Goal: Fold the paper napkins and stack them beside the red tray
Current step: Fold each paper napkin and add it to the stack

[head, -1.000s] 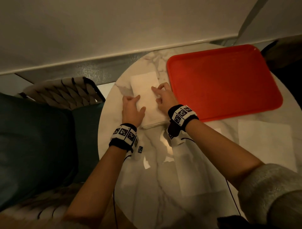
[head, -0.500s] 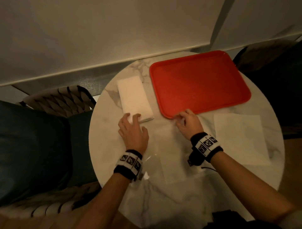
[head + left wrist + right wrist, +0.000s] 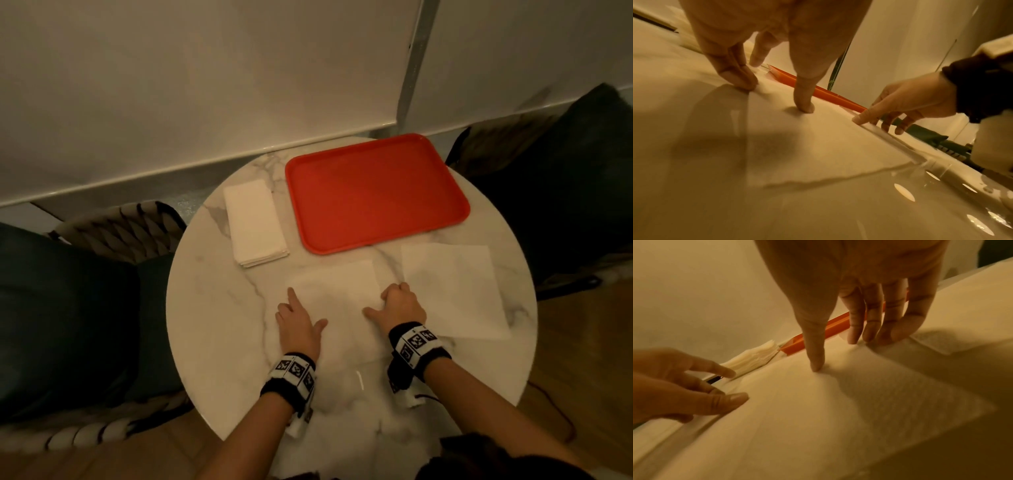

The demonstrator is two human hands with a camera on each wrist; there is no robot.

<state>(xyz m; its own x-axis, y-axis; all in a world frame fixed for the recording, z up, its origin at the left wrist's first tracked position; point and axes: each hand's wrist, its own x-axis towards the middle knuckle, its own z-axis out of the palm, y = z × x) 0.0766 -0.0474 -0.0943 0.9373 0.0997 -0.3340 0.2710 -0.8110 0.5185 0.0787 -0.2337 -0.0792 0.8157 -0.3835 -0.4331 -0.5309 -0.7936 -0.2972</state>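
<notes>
A red tray lies at the back of the round marble table. To its left sits a stack of folded white napkins, also in the right wrist view. In front of the tray an unfolded napkin lies flat. My left hand touches its left edge, fingertips on the edge and thumb pressing the sheet. At the right edge my right hand stands on its bent fingertips, thumb pressing the paper. Neither hand lifts the sheet.
A second unfolded napkin lies flat to the right, in front of the tray's near right corner. A woven chair with a teal cushion stands at the left and a dark chair at the right. A wall runs behind the table.
Both hands left the folded stack and drew back toward me. They now rest on the two side edges of the middle unfolded napkin. The stack stays beside the tray.
</notes>
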